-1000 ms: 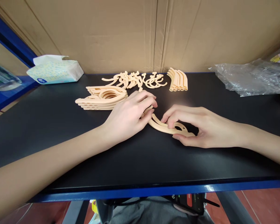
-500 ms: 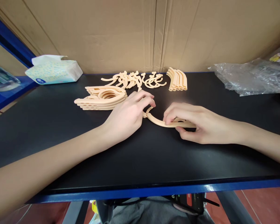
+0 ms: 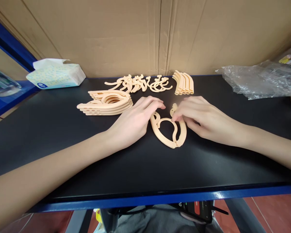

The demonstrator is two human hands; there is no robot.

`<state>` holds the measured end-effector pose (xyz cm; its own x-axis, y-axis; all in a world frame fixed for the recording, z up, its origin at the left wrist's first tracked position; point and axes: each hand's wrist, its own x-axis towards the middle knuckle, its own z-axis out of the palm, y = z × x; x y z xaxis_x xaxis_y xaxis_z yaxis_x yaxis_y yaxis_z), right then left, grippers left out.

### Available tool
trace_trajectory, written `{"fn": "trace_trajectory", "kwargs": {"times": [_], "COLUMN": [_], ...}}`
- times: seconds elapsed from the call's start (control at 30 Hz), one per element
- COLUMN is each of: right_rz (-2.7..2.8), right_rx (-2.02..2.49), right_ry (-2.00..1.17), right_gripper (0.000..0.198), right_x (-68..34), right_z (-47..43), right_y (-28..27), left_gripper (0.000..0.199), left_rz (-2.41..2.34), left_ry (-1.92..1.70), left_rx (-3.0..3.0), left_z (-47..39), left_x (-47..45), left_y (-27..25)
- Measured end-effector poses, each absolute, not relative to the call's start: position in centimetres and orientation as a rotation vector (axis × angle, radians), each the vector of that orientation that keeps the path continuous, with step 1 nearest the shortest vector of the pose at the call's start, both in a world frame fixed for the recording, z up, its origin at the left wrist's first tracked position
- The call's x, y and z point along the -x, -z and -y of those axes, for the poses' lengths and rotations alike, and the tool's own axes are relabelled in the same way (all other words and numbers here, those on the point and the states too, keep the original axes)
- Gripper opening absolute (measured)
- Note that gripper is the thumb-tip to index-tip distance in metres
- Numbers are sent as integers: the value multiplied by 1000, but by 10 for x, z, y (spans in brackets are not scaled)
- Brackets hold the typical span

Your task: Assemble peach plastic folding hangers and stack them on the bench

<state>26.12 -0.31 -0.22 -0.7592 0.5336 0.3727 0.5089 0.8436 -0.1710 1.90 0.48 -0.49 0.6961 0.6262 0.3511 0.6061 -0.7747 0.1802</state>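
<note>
A beige plastic folding hanger (image 3: 165, 139) lies on the black tabletop between my hands. Its two arms bend up into a rounded V, with the curved hook inside and the joint towards me. My left hand (image 3: 138, 119) is closed at the end of the left arm, thumb hidden. My right hand (image 3: 196, 115) grips the right arm near its tip, fingertips over the inner edge. To the left of my left hand is a stack of folded hangers (image 3: 104, 105). Behind lie loose hooks (image 3: 132, 83), more hooks (image 3: 160, 84) and curved hanger arms (image 3: 184, 83).
A tissue pack (image 3: 57, 74) sits at the back left, with a clear container (image 3: 3, 82) on the blue shelf beyond. Crumpled clear plastic bags (image 3: 252, 79) lie at the back right. Cardboard (image 3: 111, 38) rises behind the black table (image 3: 145, 174). A phone (image 3: 199, 210) is below its edge.
The hanger's arms have folded from spread out into a rounded V, and its joint has moved towards me. My right hand has shifted slightly left and away from me.
</note>
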Motion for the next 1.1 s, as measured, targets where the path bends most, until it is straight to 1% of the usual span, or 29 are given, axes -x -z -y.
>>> {"fn": "trace_trajectory", "kwargs": {"times": [0.13,0.2,0.47,0.6,0.67,0.73,0.77,0.87,0.93,1.0,1.1], "right_rz": [2530,2510,2473,2449,2471,2522,2552,2643,2668,2637,2473], "right_rx": [925,1015,1058,1013,997,976,960,884,859,892,1021], "right_ry": [-19,0,-52,-79,-93,-136,-177,-359,-460,-502,-448], "right_gripper": [15,12,11,11,14,22,29,61,71,68,58], "right_x": [-261,-261,-259,-259,-260,-261,-261,-260,-258,-256,-258], "right_z": [3,4,8,7,6,5,5,9,12,14,11], "right_y": [2,1,-2,-3,-2,-1,0,2,3,4,5], "left_gripper": [43,44,46,55,60,64,65,73,79,84,85], "left_rz": [-1019,-989,-880,-878,-885,-888,-887,-875,-874,-881,-896], "left_ry": [-627,-620,-610,-578,-554,-519,-502,-471,-472,-480,-489], "left_rx": [-2814,-2803,-2789,-2770,-2760,-2757,-2757,-2747,-2729,-2707,-2681], "left_z": [-4,-3,-2,-2,-2,-2,-2,-3,-5,-6,-8], "left_x": [-19,-19,-20,-19,-18,-18,-18,-17,-16,-16,-15], "left_y": [5,4,3,3,4,4,4,6,7,8,7]}}
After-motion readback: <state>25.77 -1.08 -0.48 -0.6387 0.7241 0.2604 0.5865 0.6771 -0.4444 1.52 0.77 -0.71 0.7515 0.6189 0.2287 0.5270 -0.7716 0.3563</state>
